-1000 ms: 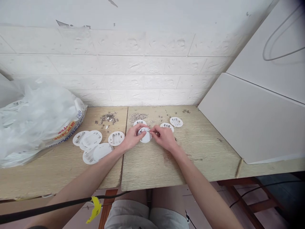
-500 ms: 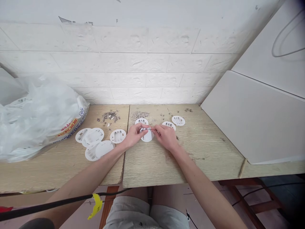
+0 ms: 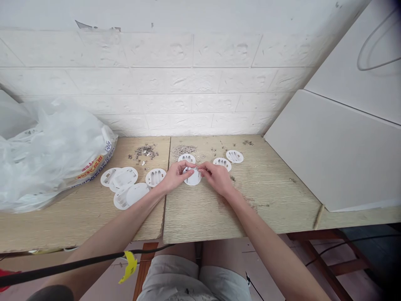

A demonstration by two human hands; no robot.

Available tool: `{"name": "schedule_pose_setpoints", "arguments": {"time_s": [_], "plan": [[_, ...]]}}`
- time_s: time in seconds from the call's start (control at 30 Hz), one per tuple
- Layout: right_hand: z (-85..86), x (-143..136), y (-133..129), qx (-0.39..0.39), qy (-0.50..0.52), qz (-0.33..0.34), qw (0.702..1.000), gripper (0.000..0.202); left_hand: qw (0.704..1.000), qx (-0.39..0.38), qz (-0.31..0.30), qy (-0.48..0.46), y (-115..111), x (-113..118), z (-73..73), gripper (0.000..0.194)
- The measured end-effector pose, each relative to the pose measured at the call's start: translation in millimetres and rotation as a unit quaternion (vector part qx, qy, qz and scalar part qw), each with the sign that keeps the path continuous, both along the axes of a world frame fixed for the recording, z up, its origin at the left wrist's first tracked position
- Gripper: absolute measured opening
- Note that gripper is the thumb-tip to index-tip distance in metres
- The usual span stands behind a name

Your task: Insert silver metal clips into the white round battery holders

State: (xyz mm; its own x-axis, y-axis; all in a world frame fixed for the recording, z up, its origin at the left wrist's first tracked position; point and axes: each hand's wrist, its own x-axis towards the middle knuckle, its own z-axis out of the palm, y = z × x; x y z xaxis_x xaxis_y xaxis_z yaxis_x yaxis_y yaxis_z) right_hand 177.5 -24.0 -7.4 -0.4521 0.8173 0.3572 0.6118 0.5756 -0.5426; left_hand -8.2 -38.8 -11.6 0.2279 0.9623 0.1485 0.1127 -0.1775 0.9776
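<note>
We pinch a white disc [image 3: 192, 179] in our left hand [image 3: 174, 177], right hand [image 3: 218, 178] closed at its rim — grip contents unclear — fine fingertip work needing steadiness.

White wall [image 3: 159, 83], brick-patterned, scuffed and marked along its plain upper part. Pale wood-grain table [image 3: 203, 217], set against the wall, a seam running front to back. Large white panels [image 3: 338, 154], slanting at the right. Pinkish floor [image 3: 260, 267] below. Reddish-brown wooden frame [image 3: 326, 267], lower right. Light even, soft.
</note>
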Motion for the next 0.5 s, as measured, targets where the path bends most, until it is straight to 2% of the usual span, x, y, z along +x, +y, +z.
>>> {"name": "schedule_pose_setpoints", "arguments": {"time_s": [0.2,0.5], "plan": [[3.5,0.0,0.1,-0.049,0.045,0.019,0.998,0.014,1.0,0.001,-0.019,0.012,-0.4,-2.3,1.1,0.029],[-1.7,0.3,5.5,-0.146,0.141,0.053,0.978,0.012,0.999,0.011,-0.023,0.033,1.0,-1.8,2.3,0.028]]}}
